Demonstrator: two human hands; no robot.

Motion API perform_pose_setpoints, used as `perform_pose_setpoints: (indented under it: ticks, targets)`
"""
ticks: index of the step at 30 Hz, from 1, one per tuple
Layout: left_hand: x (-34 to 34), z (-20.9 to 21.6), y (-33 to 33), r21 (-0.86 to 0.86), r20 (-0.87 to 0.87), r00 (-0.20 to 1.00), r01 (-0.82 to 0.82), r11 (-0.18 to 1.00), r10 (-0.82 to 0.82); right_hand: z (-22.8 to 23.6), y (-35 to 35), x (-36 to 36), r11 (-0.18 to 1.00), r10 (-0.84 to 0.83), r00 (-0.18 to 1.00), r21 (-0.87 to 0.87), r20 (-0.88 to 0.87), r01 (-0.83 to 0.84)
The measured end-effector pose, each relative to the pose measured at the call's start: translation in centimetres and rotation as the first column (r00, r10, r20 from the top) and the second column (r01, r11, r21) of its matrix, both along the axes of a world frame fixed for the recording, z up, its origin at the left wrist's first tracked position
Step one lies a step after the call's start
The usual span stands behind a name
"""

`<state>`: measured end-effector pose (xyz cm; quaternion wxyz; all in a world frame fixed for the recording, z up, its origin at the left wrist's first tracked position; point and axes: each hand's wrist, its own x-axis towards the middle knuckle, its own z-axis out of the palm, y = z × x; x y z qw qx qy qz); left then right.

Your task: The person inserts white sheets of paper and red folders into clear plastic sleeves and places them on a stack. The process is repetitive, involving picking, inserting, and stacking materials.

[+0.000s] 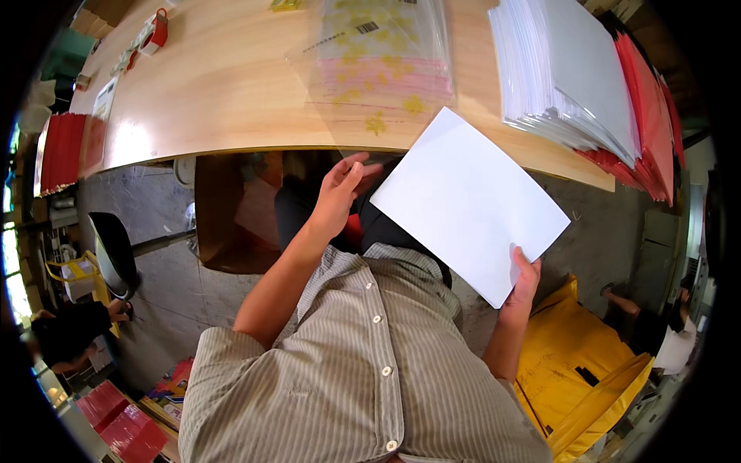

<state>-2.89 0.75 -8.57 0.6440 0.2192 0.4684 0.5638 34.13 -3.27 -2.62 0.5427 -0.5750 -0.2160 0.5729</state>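
My right hand (pixel 524 279) grips a blank white sheet (pixel 471 204) by its lower right edge, thumb on top. Its lower edge looks slightly thick, so I cannot tell whether it is one sheet or several. The sheet is tilted, and its upper corner reaches over the front edge of the table (pixel 231 100). To the left of the sheet my left hand (pixel 344 185) is raised with fingers apart and nothing visible in it. Just beyond it lie clear plastic bags (pixel 386 73) with yellow flower prints and a pink band, overhanging the table edge.
A tall stack of white sheets (pixel 579 77) stands at the right, beside red ones (pixel 644 116). A tape roll (pixel 157 32) lies far left. Below are an open cardboard box (pixel 220 208), a black stool (pixel 116 255) and a yellow bag (pixel 575 355). Other people are at both sides.
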Motion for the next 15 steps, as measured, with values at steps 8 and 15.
perform_pose_setpoints:
  ticks: [8,15]
  targets:
    - [-0.3,-0.1,-1.0,0.027,-0.161,0.987,-0.002,1.000,0.006,-0.1,0.4,-0.1,0.999,0.038,0.999,0.017,0.017,-0.038]
    - [-0.2,-0.4,-1.6,0.033,-0.193,0.981,0.035,0.999,-0.028,-0.5,0.7,-0.8,0.999,0.046,0.999,0.015,0.002,-0.046]
